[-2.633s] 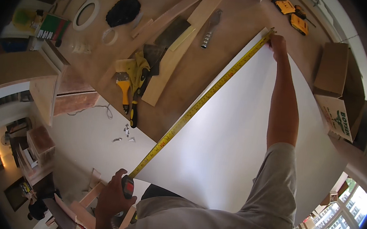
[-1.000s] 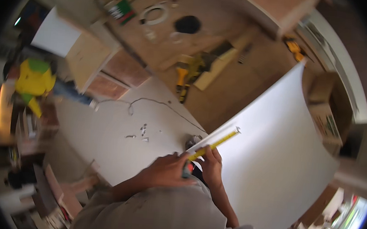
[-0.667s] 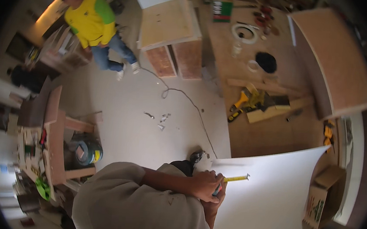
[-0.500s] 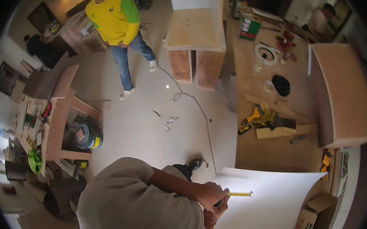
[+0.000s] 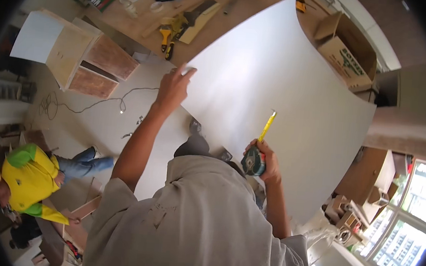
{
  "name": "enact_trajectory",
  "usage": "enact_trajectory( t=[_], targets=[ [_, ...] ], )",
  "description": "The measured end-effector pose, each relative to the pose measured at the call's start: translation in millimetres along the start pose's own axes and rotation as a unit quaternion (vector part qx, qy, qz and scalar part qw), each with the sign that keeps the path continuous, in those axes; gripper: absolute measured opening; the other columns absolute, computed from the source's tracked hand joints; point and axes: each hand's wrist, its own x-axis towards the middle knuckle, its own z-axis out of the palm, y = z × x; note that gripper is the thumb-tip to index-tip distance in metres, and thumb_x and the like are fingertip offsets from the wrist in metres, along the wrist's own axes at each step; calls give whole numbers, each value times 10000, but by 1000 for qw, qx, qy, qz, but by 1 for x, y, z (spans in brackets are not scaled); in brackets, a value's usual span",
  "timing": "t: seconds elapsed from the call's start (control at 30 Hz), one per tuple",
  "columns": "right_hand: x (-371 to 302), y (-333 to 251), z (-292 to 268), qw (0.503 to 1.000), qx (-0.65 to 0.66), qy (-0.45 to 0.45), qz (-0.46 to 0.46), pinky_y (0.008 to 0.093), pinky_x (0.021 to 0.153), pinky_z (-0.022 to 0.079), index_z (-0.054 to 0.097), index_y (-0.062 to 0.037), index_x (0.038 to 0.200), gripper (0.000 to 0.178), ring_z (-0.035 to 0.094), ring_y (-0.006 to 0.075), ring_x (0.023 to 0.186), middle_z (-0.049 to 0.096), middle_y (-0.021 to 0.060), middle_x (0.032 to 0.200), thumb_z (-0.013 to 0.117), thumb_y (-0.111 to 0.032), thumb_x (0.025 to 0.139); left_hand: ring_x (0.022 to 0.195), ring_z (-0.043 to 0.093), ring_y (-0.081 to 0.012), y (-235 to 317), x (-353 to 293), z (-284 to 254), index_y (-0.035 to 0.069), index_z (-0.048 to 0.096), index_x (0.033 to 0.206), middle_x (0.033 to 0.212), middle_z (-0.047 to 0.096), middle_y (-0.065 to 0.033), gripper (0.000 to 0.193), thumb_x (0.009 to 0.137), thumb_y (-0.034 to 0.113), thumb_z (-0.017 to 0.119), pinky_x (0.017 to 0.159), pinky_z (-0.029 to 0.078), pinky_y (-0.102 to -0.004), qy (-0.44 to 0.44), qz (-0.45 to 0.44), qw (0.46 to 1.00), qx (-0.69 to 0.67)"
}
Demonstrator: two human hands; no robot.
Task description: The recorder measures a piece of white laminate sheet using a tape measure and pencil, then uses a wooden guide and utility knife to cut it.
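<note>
A large white sheet (image 5: 320,127), smooth and slightly bowed, spreads in front of me and to my right. My left hand (image 5: 172,90) grips its left edge near the worktable, fingers bent over the rim. In my right hand (image 5: 267,160) is a tape measure (image 5: 254,162) with a dark green and black case. A short length of its yellow blade sticks out over the sheet, the hooked tip free. Fingers wrap round the case.
A wooden worktable (image 5: 132,17) holds a putty knife, wood strips and a roll of tape. An open cardboard box (image 5: 349,53) stands beyond the sheet. A wooden cabinet (image 5: 90,61) and a cable (image 5: 99,104) are at left. A person in a yellow top (image 5: 26,180) is lower left.
The view has turned toward the sheet. My hands, together at the tape measure before, are now apart: the left has gone to the sheet's edge, the right keeps the tape measure.
</note>
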Motion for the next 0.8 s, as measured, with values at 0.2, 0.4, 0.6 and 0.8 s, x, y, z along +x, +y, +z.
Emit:
enact_trajectory(
  t=[0.2, 0.4, 0.6, 0.8],
  targets=[
    [8, -6, 9, 992, -108, 65, -26, 343, 717, 594, 647, -55, 1077, 195, 715, 204, 799, 711, 105, 909, 573, -236, 1075, 1227, 657, -425, -98, 35, 3, 234, 507, 1589, 1416, 650, -221, 780, 902, -132, 552, 1027, 559, -496, 101, -8, 993, -61],
    [21, -4, -10, 980, -180, 81, -31, 319, 665, 569, 657, -46, 1030, 186, 701, 181, 761, 701, 97, 863, 589, -218, 1052, 1255, 628, -407, -117, 38, 39, 219, 426, 1643, 1414, 594, -214, 820, 899, -56, 634, 1045, 528, -552, -31, -59, 993, 99],
    [66, -34, 18, 959, -261, 111, -7, 312, 651, 557, 675, -26, 1005, 206, 676, 165, 722, 697, 99, 849, 606, -217, 1037, 1362, 570, -373, -120, 82, 78, 82, 328, 1672, 1570, 483, -180, 850, 924, 96, 732, 1189, 429, -551, 39, 17, 979, 198],
    [70, -64, 6, 949, -258, 182, -18, 322, 653, 568, 666, -31, 1003, 204, 690, 181, 718, 701, 101, 850, 600, -219, 1047, 1152, 674, -377, -69, 210, 100, 128, 384, 1647, 1479, 532, -191, 750, 984, 177, 731, 965, 586, -498, -6, 29, 999, -24]
  ],
)
